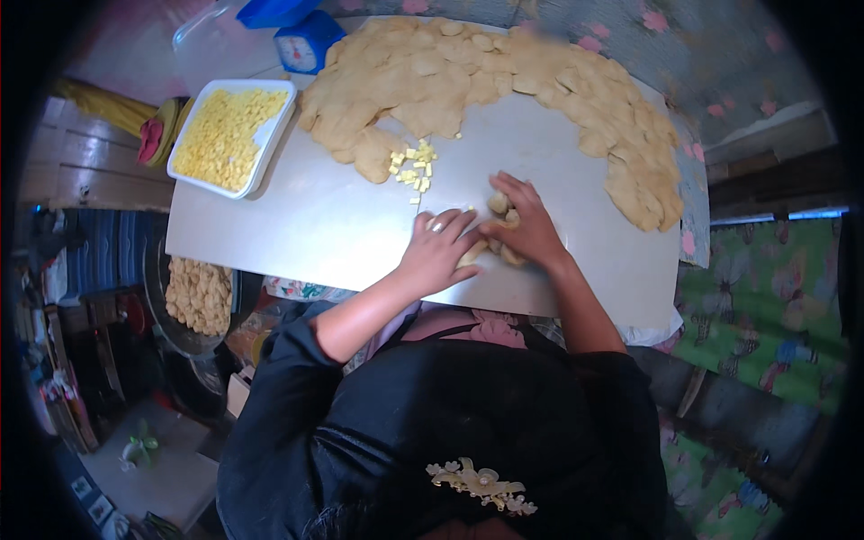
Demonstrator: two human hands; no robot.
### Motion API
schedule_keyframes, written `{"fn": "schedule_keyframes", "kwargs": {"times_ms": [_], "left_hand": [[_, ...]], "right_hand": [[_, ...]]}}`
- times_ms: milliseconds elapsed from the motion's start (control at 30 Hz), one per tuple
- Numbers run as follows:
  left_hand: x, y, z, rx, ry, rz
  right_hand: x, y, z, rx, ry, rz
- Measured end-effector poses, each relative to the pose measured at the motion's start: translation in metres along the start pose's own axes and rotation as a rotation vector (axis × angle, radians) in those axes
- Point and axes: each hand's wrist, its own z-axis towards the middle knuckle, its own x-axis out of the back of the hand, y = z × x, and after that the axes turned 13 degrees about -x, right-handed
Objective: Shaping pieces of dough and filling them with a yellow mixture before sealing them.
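"Where are the hands?"

"At the table's near side, close together: left hand and right hand bent over small dough pieces. Whether either grips one, I can't tell."

"Around them?"

"Yellow cubes mid-table, a tray of more at its left end, flattened dough along its far side."

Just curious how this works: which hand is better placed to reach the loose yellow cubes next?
Probably the left hand: it lies closer to the loose yellow cubes on the table. The right hand sits farther right, curled over small dough pieces.
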Motion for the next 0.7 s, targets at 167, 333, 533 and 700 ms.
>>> {"fn": "schedule_keyframes", "kwargs": {"times_ms": [167,333,533,700], "left_hand": [[-0.022,-0.003,-0.013,0.139,0.037,-0.254],[-0.025,0.032,-0.019,0.176,0.374,-0.072],[0.011,0.044,-0.022,0.651,1.091,-0.856],[0.131,0.076,-0.095,0.145,1.366,0.036]], "right_hand": [[0.003,-0.003,-0.043,0.058,-0.209,-0.123],[-0.001,0.022,-0.051,0.167,-0.077,-0.054],[-0.054,-0.08,-0.03,-0.14,-0.133,1.288],[-0.098,-0.224,-0.037,0.702,-0.248,1.148]]}}
